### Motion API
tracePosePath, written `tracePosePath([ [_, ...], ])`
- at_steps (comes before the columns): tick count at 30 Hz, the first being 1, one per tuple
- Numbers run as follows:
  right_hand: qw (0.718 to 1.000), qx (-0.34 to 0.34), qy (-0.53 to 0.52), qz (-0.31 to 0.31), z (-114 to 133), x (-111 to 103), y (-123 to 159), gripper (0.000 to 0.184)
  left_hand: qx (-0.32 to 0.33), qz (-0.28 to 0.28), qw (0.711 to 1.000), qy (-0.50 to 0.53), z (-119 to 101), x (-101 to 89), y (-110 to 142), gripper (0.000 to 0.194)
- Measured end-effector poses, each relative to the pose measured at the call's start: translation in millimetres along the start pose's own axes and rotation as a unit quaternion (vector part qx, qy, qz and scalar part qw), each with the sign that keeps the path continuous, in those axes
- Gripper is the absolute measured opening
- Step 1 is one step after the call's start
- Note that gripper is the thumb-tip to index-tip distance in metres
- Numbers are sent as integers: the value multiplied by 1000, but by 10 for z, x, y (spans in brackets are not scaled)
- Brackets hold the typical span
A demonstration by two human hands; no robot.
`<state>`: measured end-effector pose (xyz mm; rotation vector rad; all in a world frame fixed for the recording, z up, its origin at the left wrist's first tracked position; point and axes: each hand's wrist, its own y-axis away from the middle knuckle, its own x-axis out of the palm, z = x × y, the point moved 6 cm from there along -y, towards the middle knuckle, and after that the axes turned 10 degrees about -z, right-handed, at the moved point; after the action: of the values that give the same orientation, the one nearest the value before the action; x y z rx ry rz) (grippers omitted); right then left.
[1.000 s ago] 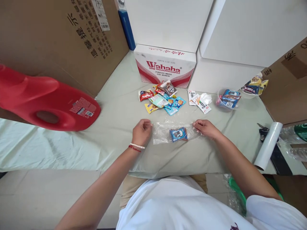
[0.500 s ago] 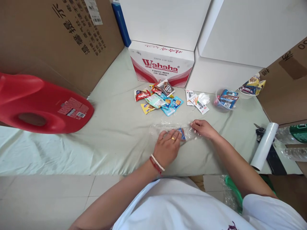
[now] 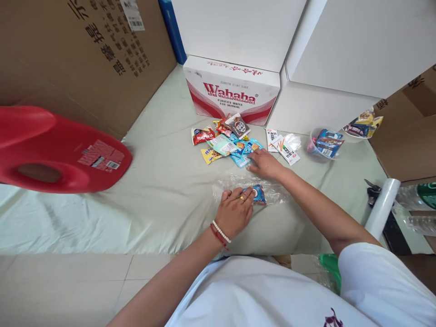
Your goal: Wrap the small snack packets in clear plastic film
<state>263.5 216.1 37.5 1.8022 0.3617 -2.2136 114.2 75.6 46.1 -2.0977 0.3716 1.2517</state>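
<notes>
A sheet of clear plastic wrap (image 3: 275, 193) lies on the pale cloth in front of me with a small blue snack packet (image 3: 259, 194) on it. My left hand (image 3: 235, 211) rests flat on the wrap, its fingers stretched out and touching the blue packet. My right hand (image 3: 264, 163) reaches past the wrap to the pile of snack packets (image 3: 226, 141), fingertips on a light blue packet at the pile's near edge; whether they grip it is hidden.
A Wahaha carton (image 3: 233, 91) and white boxes (image 3: 340, 54) stand behind the pile. White sachets (image 3: 284, 147), a clear cup of snacks (image 3: 325, 143) and a bowl (image 3: 363, 122) lie right. A red jug (image 3: 57, 152) lies left; a film roll (image 3: 381, 206) at right edge.
My right hand let go of the wrap's right end and moved up-left to the snack pile. My left hand stayed pressed on the wrap over the blue packet.
</notes>
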Motion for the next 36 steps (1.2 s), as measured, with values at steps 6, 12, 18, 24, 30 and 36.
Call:
tracePosePath([
  [6,993,54,-79,74,-32,120,-122,21,-14,3,1000,18,36,24,-5,40],
  [12,979,-91,-182,-21,183,-353,118,12,-19,13,1000,5,7,15,-28,39],
  [18,972,-147,-185,10,546,-500,752,21,-17,8,1000,-7,12,1,-30,34],
  [24,962,-188,-196,3,706,-184,1102,18,-24,5,999,47,130,95,-10,28],
  [30,961,-191,-192,-60,710,-46,1121,15,-82,-71,973,205,511,88,46,34],
  [36,959,-178,-207,-76,693,-15,1161,14,-279,-171,925,193,1022,24,-12,84],
])
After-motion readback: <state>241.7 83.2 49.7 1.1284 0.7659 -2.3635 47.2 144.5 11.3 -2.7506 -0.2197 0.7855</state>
